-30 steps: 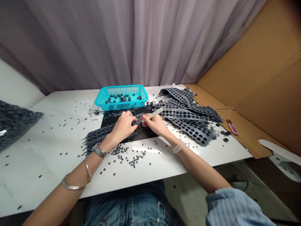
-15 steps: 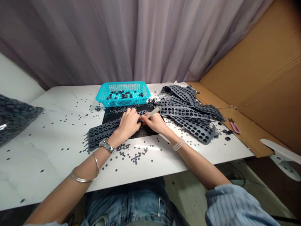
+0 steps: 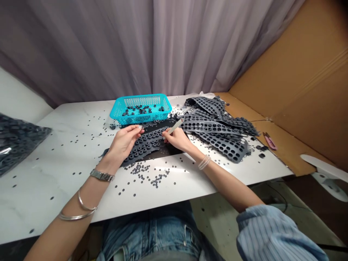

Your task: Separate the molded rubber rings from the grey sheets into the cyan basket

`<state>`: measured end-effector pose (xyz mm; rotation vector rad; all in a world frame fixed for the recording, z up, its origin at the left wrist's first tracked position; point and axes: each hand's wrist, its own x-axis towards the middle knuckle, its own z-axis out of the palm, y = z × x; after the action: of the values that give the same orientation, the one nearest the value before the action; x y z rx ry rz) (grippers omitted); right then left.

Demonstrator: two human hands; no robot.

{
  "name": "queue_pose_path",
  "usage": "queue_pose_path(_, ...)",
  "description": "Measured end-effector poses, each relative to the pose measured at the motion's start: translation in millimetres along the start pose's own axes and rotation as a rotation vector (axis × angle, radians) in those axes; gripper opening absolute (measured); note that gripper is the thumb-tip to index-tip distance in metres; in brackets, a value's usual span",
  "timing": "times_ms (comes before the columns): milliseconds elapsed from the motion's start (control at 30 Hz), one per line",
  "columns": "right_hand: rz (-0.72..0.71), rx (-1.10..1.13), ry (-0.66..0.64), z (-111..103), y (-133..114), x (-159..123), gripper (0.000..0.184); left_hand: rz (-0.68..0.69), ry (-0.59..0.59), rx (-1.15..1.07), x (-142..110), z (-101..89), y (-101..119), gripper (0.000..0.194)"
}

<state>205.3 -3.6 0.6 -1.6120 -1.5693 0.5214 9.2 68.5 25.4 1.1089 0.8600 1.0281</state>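
Note:
My right hand (image 3: 176, 138) is closed round a slim off-white pen-like tool (image 3: 178, 125), whose back end points up and away from me. Its tip is hidden by the fingers, close over a dark grey rubber strip (image 3: 146, 145) with rows of raised rings. This strip lies on a black mat (image 3: 174, 149). My left hand (image 3: 125, 141) is raised over the strip's left part, thumb and fingertips pinched together. Whatever sits in that pinch, if anything, is too small to make out. Just beyond stands a turquoise basket (image 3: 141, 119) with several small black rubber pieces inside.
Punched-out rubber sheets (image 3: 217, 127) lie heaped on the right. Small black discs (image 3: 157, 180) are scattered over the white table (image 3: 89, 185). A clear bag of black rings (image 3: 19, 139) stands at left. Pink-handled cutters (image 3: 269, 141) lie on cardboard (image 3: 282, 145) at right.
My left hand has lifted off the strip and moved left, its fingers now pinched, uncovering the rows of rings. My right hand stays almost in place with the tool.

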Motion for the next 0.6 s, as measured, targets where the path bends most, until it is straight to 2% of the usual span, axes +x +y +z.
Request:
queue_pose_path(100, 0.031, 0.045, 0.043, -2, 5, 1, 0.028, -0.146, -0.056, -0.12, 3, -1.2, -1, 0.011)
queue_pose_path(200, 0.057, 0.082, 0.089, -5, 9, 1, 0.03, -0.255, -0.088, -0.249, 1, 5.0, -3, 0.022)
queue_pose_path(267, 0.068, 0.1, 0.115, -6, 10, 1, 0.03, -0.315, -0.1, -0.321, -2, 9.6, -2, 0.022)
queue_pose_path(433, 0.08, 0.131, 0.169, -6, 12, -1, 0.031, -0.412, -0.101, -0.444, -8, 15.6, 0, 0.015)
queue_pose_path(600, 0.079, 0.155, 0.176, -5, 12, -3, 0.032, -0.451, -0.118, -0.49, -10, 17.2, 1, 0.014)
